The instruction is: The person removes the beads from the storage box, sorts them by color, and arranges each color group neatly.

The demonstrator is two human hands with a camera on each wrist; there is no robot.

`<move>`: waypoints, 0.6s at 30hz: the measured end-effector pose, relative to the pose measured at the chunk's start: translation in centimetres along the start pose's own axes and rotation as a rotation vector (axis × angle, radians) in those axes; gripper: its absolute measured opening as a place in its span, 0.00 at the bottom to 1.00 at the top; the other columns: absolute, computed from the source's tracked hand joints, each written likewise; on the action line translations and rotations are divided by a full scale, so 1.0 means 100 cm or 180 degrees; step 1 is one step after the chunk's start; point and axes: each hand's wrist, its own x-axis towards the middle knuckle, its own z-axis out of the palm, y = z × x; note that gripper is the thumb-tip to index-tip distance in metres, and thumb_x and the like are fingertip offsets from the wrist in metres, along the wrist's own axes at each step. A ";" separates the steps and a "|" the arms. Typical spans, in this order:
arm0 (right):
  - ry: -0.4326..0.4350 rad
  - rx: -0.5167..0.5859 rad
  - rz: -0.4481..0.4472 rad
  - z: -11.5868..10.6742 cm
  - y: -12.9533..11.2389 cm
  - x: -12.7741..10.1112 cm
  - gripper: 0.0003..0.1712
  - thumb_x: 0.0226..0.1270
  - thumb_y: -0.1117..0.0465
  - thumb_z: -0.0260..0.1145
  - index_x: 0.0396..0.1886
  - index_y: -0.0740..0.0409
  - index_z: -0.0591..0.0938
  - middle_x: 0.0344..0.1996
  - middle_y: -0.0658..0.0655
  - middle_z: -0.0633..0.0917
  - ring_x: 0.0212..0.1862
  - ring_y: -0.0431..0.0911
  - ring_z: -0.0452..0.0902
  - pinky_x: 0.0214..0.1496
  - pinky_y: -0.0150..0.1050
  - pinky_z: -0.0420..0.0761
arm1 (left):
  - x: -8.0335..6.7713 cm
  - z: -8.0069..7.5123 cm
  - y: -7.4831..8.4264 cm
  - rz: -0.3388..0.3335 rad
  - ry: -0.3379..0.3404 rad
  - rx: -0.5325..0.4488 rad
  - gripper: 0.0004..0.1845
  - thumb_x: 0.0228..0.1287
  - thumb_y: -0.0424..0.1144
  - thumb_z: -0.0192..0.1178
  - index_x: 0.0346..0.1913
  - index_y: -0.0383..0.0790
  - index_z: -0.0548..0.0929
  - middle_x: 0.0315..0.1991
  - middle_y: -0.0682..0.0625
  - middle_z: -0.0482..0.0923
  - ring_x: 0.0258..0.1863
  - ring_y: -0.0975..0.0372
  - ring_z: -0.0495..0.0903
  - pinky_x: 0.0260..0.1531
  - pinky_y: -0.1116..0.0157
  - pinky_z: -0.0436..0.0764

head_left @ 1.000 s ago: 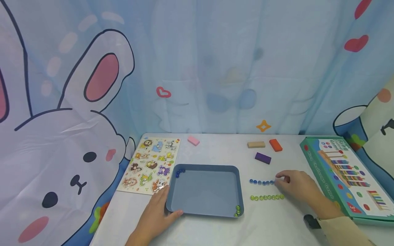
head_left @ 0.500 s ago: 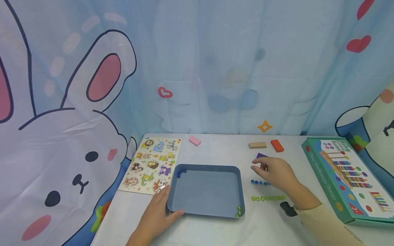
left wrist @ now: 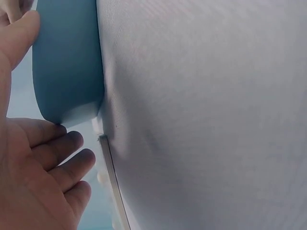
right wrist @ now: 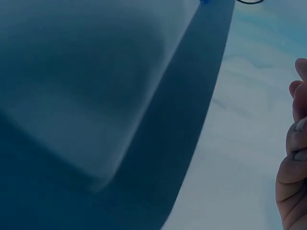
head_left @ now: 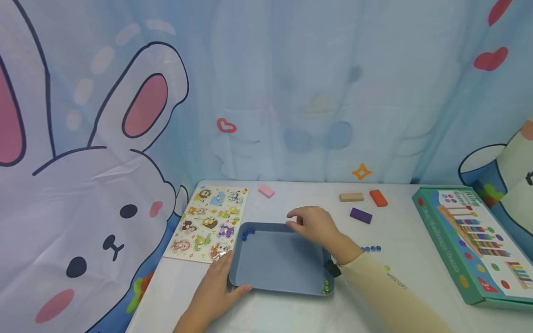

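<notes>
While my right hand (head_left: pixel 316 226) hangs near the far edge of the tray (head_left: pixel 275 264), finger and thumb narrowly parted, left hand (head_left: pixel 214 289) loose-fingered at its left, my low sleeve (head_left: pixel 387 293) could scatter the blue beads (head_left: pixel 373 249) at right.

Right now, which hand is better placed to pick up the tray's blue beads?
Probably the right hand: apparently empty, it hangs at the far side of the tray, pointing toward the blue beads. The left hand, though close, touches the tray.
</notes>
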 end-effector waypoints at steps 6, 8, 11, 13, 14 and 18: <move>-0.0135 -0.0005 -0.0014 0.024 -0.021 0.018 0.11 0.67 0.51 0.75 0.45 0.48 0.92 0.18 0.40 0.79 0.20 0.34 0.67 0.22 0.29 0.68 | 0.000 -0.001 0.000 0.0025 -0.0010 -0.0007 0.62 0.56 0.80 0.60 0.83 0.40 0.60 0.81 0.41 0.62 0.80 0.44 0.63 0.79 0.41 0.65; -0.0206 0.0004 -0.0023 0.032 -0.030 0.023 0.11 0.67 0.51 0.75 0.45 0.48 0.92 0.19 0.40 0.80 0.21 0.34 0.68 0.23 0.30 0.69 | 0.000 -0.001 0.000 -0.0005 -0.0032 0.0020 0.63 0.56 0.81 0.59 0.83 0.41 0.59 0.82 0.42 0.61 0.81 0.45 0.62 0.80 0.42 0.65; -0.0294 -0.0003 -0.0069 0.045 -0.042 0.030 0.11 0.68 0.50 0.75 0.45 0.48 0.92 0.21 0.40 0.82 0.22 0.33 0.70 0.25 0.29 0.71 | 0.000 -0.002 0.001 0.0009 -0.0036 0.0030 0.63 0.56 0.82 0.58 0.83 0.40 0.59 0.82 0.41 0.61 0.81 0.44 0.62 0.79 0.41 0.65; -0.0343 0.0011 -0.0107 0.054 -0.049 0.033 0.11 0.68 0.50 0.75 0.45 0.48 0.92 0.21 0.41 0.83 0.23 0.33 0.71 0.26 0.30 0.73 | 0.000 -0.003 0.002 0.0019 -0.0032 0.0006 0.63 0.56 0.81 0.59 0.83 0.40 0.59 0.82 0.41 0.61 0.81 0.44 0.62 0.79 0.41 0.64; -0.0365 0.0001 -0.0119 0.059 -0.052 0.035 0.11 0.67 0.50 0.75 0.45 0.47 0.92 0.22 0.41 0.84 0.23 0.33 0.71 0.26 0.29 0.73 | 0.000 -0.004 0.003 0.0030 -0.0025 -0.0008 0.63 0.56 0.81 0.59 0.83 0.39 0.59 0.82 0.41 0.62 0.81 0.44 0.62 0.79 0.41 0.64; -0.0470 -0.0033 -0.0112 0.077 -0.061 0.039 0.12 0.67 0.50 0.75 0.47 0.47 0.92 0.25 0.41 0.86 0.25 0.33 0.72 0.27 0.29 0.74 | -0.001 -0.003 0.003 0.0043 0.0004 -0.0031 0.62 0.57 0.79 0.61 0.83 0.40 0.59 0.81 0.42 0.62 0.81 0.45 0.62 0.80 0.42 0.64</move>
